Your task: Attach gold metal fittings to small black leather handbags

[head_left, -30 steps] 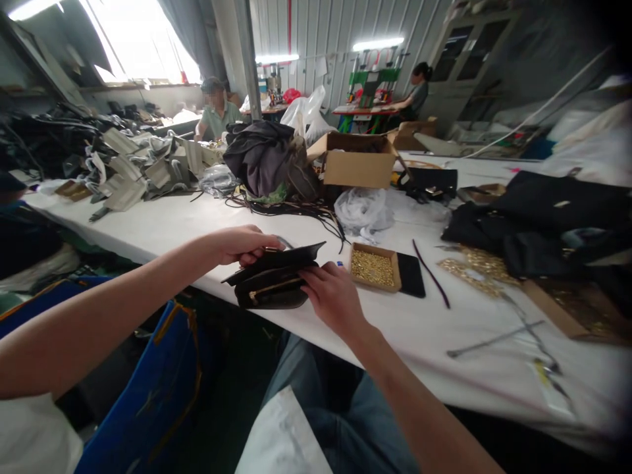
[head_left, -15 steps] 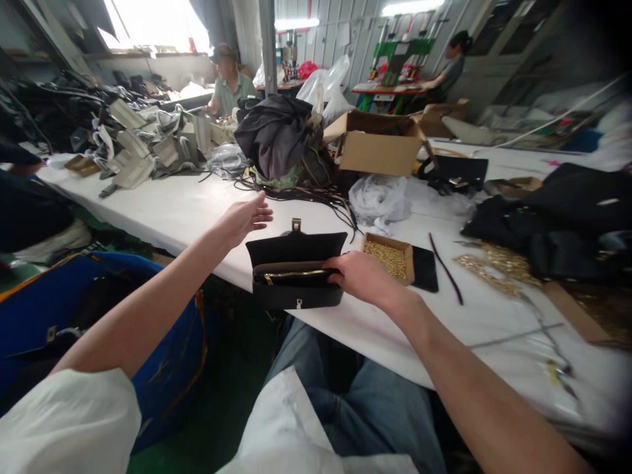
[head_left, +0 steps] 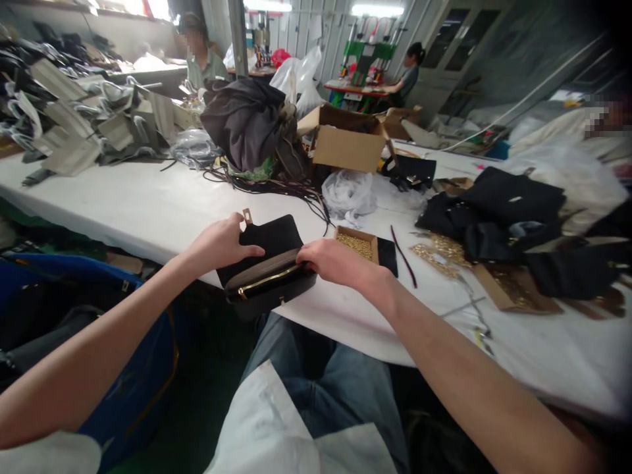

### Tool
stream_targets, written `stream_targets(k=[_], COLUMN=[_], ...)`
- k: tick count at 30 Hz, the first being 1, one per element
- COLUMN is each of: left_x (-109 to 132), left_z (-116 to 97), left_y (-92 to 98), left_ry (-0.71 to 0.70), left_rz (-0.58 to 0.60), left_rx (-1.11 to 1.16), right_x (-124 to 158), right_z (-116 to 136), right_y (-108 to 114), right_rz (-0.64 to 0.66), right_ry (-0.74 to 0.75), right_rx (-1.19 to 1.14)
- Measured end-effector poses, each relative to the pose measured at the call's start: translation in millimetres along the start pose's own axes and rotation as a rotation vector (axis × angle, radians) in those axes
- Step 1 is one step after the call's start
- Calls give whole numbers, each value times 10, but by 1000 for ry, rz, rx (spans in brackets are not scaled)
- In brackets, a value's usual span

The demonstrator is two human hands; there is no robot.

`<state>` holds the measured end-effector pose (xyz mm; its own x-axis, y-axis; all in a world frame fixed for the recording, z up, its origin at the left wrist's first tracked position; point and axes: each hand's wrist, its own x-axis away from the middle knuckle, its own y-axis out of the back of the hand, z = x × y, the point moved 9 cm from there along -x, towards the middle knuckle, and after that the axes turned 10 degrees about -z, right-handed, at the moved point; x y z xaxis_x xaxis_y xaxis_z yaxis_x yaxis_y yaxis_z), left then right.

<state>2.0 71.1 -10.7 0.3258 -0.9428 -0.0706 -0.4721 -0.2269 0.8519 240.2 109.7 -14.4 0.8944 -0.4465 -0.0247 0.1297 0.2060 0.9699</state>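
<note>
A small black handbag lies tilted at the table's front edge, its flap raised and a gold zipper showing inside. My left hand is on the flap's left side, thumb over the inner face and fingers behind it, near the gold clasp. At the bag's right end, my right hand pinches the upper edge, its fingertips partly hidden. Just beyond that hand stands a small cardboard box of gold hardware, beside a flat black piece.
A dark cloth bundle, thin cords and an open carton stand across the table. Black bags and loose gold parts lie right. A blue bin stands lower left. Other people sit farther off.
My left hand has come down from beyond the bag onto its flap. The bag has turned and tilted, while my right hand stays at its right end. The view has swung right.
</note>
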Motion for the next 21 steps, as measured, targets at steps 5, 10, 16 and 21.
stream_targets(k=[5,10,16,21], left_x=[350,1482,2298,2135], left_z=[118,-66,-133,606], left_y=[-571,-1234,-1888,-1290], left_ry=[408,694,1016,789], left_rz=[280,163,121,-251], left_rx=[780,1255,1489,982], right_x=[-24,344,780,781], right_z=[-8,63,181,154], right_y=[130,108,-228,-387], right_rz=[-103,-224,-172,-202], right_ry=[44,-429,-801,-703], right_rx=[243,170,128,53])
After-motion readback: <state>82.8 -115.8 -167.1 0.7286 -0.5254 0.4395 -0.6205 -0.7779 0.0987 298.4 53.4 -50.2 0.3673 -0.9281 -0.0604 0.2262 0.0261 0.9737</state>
